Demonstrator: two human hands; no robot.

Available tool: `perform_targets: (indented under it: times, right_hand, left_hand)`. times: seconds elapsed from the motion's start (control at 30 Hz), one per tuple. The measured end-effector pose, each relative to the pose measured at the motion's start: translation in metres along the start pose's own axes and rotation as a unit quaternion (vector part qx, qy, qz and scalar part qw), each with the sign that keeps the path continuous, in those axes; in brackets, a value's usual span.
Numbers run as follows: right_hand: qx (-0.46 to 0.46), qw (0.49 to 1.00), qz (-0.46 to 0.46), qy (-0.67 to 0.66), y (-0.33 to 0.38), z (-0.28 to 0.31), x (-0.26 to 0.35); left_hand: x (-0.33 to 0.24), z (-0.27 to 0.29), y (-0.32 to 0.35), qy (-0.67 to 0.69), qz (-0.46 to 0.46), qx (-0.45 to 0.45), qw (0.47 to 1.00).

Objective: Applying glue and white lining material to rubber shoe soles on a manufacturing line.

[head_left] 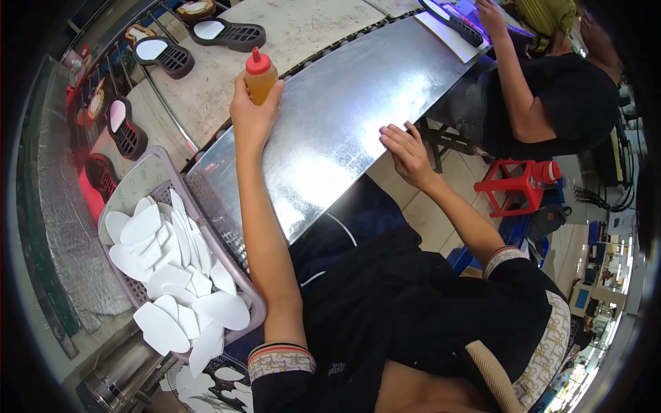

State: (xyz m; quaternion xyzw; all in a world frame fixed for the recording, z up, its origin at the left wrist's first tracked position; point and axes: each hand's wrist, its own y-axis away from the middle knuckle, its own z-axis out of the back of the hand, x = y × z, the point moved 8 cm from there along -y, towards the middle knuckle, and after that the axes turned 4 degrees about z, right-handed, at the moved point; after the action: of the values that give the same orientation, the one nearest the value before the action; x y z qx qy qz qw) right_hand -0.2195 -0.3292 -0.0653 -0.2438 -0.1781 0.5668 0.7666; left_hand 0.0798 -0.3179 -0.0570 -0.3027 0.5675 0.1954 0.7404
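- The left hand [253, 118] is closed around a translucent squeeze bottle [261, 84] with a red nozzle cap; amber liquid shows inside. The bottle is nozzle-up, near the far edge of the metal table [337, 131].
- The right hand [411, 160] is open, fingers loosely bent at the table's near edge.
- Beside the left forearm, a mauve perforated basket [253, 294] is heaped with flat white pieces [200, 286], some overhanging its rim. A pale curved sheet [142, 180] stands against its far inner side.
- Below the basket lie more white pieces [200, 392]; what holds them, I cannot tell.
- Beyond the table, dark gridded soles [246, 36] have white areas at one end.
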Motion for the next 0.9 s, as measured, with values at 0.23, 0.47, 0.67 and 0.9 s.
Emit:
perform_targets:
  times: [0.23, 0.47, 0.67, 0.9]
  right_hand:
    - [-0.107, 0.974, -0.184, -0.077, -0.016, 0.011, -0.011]
    - [0.008, 0.923, -0.34, -0.182, -0.093, -0.041, -0.101]
    - [-0.032, 0.932, -0.361, 0.006, -0.168, -0.098, -0.157]
    - [0.042, 0.97, -0.227, -0.072, -0.192, -0.136, -0.174]
  left_hand:
    - [-0.001, 0.0, 0.004, -0.005, 0.019, 0.004, 1.0]
    - [0.003, -0.007, 0.007, 0.026, -0.001, 0.04, 0.999]
    - [0.001, -0.015, 0.002, 0.033, -0.005, 0.064, 0.997]
    - [0.001, -0.011, 0.0, 0.047, 0.011, 0.066, 0.997]
